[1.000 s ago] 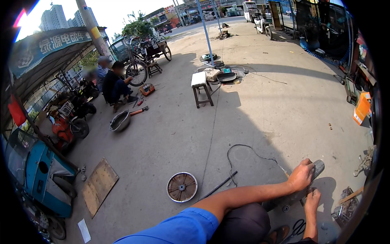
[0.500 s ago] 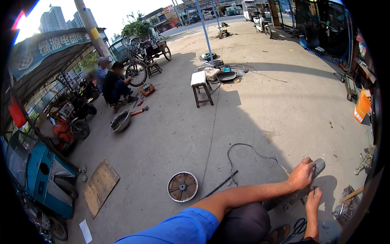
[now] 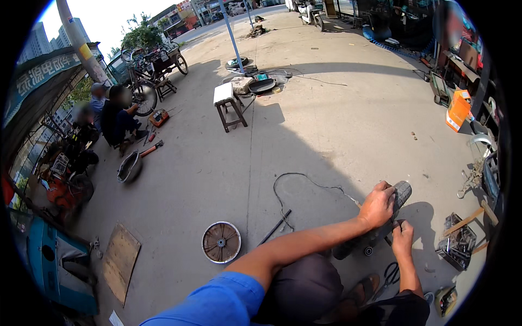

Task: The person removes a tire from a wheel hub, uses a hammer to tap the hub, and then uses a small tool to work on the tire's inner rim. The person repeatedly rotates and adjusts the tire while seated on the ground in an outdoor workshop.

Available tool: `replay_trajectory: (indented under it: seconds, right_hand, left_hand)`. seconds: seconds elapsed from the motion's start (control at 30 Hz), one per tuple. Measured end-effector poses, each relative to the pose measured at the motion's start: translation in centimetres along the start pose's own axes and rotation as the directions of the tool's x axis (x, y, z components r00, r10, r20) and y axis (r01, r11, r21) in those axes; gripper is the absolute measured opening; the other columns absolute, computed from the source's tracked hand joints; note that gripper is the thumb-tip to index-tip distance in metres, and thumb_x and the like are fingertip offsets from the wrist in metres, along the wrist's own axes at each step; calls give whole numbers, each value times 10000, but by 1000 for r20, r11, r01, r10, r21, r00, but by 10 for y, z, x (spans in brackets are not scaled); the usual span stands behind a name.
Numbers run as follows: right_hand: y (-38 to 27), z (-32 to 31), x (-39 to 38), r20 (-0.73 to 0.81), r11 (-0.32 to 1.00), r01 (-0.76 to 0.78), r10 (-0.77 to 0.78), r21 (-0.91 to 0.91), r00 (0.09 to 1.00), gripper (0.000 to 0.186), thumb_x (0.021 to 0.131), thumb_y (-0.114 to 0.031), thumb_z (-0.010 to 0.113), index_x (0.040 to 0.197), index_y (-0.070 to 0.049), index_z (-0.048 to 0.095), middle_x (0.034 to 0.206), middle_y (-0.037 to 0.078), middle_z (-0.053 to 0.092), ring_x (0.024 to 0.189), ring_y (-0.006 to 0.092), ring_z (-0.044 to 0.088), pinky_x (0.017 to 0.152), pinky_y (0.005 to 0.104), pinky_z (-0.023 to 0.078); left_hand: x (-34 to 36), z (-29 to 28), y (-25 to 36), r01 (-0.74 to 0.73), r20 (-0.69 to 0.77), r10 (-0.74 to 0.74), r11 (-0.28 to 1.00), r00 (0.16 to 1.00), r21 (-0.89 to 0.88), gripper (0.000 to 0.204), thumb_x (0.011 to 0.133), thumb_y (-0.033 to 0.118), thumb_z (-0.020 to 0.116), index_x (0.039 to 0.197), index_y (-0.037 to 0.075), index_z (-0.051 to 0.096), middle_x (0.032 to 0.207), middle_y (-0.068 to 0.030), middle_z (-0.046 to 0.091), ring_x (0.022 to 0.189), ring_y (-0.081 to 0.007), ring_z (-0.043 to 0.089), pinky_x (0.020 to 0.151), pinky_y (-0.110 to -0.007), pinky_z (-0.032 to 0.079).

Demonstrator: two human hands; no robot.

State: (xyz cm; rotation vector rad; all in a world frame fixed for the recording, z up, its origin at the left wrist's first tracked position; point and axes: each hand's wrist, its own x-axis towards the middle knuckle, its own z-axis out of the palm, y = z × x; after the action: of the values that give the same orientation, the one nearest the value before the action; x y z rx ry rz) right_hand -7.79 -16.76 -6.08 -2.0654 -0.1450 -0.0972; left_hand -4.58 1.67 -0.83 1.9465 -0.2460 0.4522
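A dark wheel with a tyre [image 3: 403, 191] stands in front of my knee, seen nearly edge-on. My left hand [image 3: 377, 206] is closed over the tyre's upper side. Just below it, my right hand [image 3: 402, 237] has its fingers pinched together at the tyre's right side; whatever lies between them is too small to make out. Part of the wheel is hidden by my left forearm, though a round hub end [image 3: 368, 251] shows underneath. Beside my left hand, a thin dark cord [image 3: 304, 174] ends in a slim tan piece.
A bare spoked rim [image 3: 221, 242] and a black rod [image 3: 275, 226] lie to the left. Black-handled scissors [image 3: 390, 273] are by my sandal. At right stands a toolbox [image 3: 457, 244] with a hammer [image 3: 463, 221] across it. A white-topped stool [image 3: 224, 94] is farther off; people crouch at far left.
My view has swung to the right, so the surroundings sit farther left and the toolbox and hammer show more fully. Both hands keep about the same places on the tyre.
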Motion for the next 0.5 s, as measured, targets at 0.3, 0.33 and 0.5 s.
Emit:
replay_trajectory:
  seconds: [0.3, 0.33, 0.5]
  right_hand:
    - [-7, -2, -3, -4, 998, -47, 47, 45, 999, 240, 891, -142, 693, 877, 82, 605, 782, 241, 677, 712, 342, 668, 664, 429, 497]
    - [-11, -4, -4, -5, 998, -38, 39, 39, 999, 235, 899, -137, 688, 874, 80, 601, 789, 247, 681, 722, 368, 678, 667, 433, 499]
    - [-18, 2, -5, -29, 997, -40, 38, -70, 999, 336, 941, -243, 670, 821, 62, 596, 753, 319, 603, 747, 514, 610, 640, 502, 468]
  left_hand:
    - [1, -7, 7, -10, 3, 10, 997, 1000, 79, 237, 924, 58, 606, 1101, -53, 717, 1082, -220, 690, 960, -398, 681, 867, -413, 534]
    - [1, -6, 8, -14, 8, 14, 997, 1000, 77, 237, 926, 58, 606, 1102, -56, 717, 1082, -223, 689, 962, -397, 682, 870, -412, 533]
    - [0, -13, 8, -17, 17, 15, 995, 1000, 96, 233, 935, 50, 602, 1102, -67, 714, 1072, -226, 691, 962, -393, 686, 872, -401, 530]
